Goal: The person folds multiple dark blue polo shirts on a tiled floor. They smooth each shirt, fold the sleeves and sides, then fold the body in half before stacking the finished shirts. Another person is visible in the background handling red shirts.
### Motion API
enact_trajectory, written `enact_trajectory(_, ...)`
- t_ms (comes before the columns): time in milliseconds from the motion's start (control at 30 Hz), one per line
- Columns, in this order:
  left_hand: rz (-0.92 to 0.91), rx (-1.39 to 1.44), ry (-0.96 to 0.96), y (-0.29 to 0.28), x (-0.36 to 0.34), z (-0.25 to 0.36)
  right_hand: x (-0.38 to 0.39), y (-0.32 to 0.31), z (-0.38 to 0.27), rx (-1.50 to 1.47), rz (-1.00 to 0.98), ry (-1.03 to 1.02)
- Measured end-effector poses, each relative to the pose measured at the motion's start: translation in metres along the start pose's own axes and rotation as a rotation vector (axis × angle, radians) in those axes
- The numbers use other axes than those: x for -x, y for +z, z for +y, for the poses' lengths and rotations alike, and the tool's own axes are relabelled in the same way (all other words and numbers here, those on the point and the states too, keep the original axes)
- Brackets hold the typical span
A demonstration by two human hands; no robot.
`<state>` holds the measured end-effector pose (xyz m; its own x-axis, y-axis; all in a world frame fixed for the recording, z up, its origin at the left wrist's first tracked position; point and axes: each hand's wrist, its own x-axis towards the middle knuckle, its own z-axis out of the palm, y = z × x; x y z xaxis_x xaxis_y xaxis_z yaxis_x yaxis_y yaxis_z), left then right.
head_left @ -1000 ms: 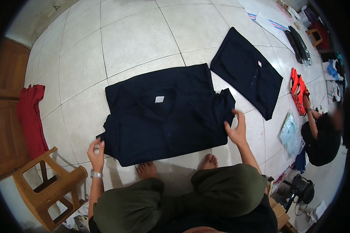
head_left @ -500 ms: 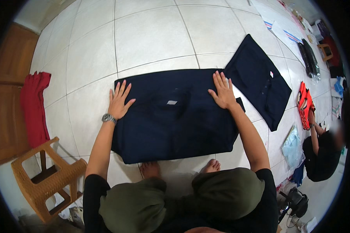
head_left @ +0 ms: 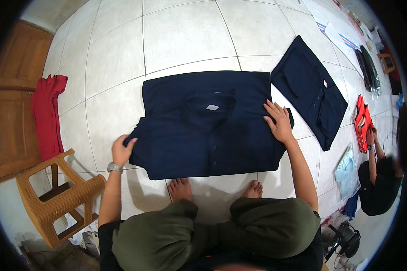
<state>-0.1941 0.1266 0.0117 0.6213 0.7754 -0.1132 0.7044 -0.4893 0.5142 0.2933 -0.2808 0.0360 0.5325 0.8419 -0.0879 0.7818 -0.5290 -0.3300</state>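
Observation:
A folded navy shirt (head_left: 181, 153) lies on the floor tiles before my feet, its collar, pale label and front buttons facing up. At its left edge my left hand (head_left: 123, 151), with a metal watch on the wrist, pinches the cloth at the sleeve fold. My right hand (head_left: 279, 123) rests on the shirt's right edge, fingers stretched out and palm down. A second navy shirt (head_left: 309, 86), folded and turned at an angle, lies just beyond the right edge of the first, with its label and buttons showing.
Left of me stand a brown plastic stool (head_left: 61, 194) and a red garment (head_left: 49, 119) by a wooden door. On the right, another person (head_left: 377, 180) handles an orange garment (head_left: 362, 122). Near them are a clear plastic bag (head_left: 347, 174) and black packages (head_left: 367, 70).
My left hand has moved from lying flat near the upper left corner down to the left edge. My right hand has slid lower. The shirt's collar and buttons show more plainly.

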Motion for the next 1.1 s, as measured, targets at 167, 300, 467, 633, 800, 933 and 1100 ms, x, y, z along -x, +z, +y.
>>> enact_trajectory(167,0.269,-0.149,-0.151,-0.013,-0.008,-0.021,-0.009,0.004,-0.015,0.005,0.209,-0.077)
enact_trajectory(300,0.187,0.213,0.215,0.021,-0.042,0.076,-0.031,0.007,-0.050,-0.224,0.278,-0.248)
enact_trajectory(467,-0.135,0.072,0.503,0.052,-0.078,0.184,-0.050,0.009,-0.067,-0.233,0.211,-0.194)
enact_trajectory(633,-0.291,0.179,0.377,0.040,-0.094,0.199,-0.049,-0.003,-0.050,-0.543,0.260,0.065)
enact_trajectory(800,-0.423,0.511,0.176,0.056,-0.113,0.196,-0.065,0.010,-0.046,-0.373,0.146,0.059)
enact_trajectory(933,-0.370,0.516,0.156,0.073,-0.112,0.192,-0.072,0.024,-0.038,-0.308,0.233,0.007)
enact_trajectory(1100,-0.400,0.636,0.265,0.076,-0.108,0.200,-0.069,0.022,-0.045,-0.218,0.294,-0.071)
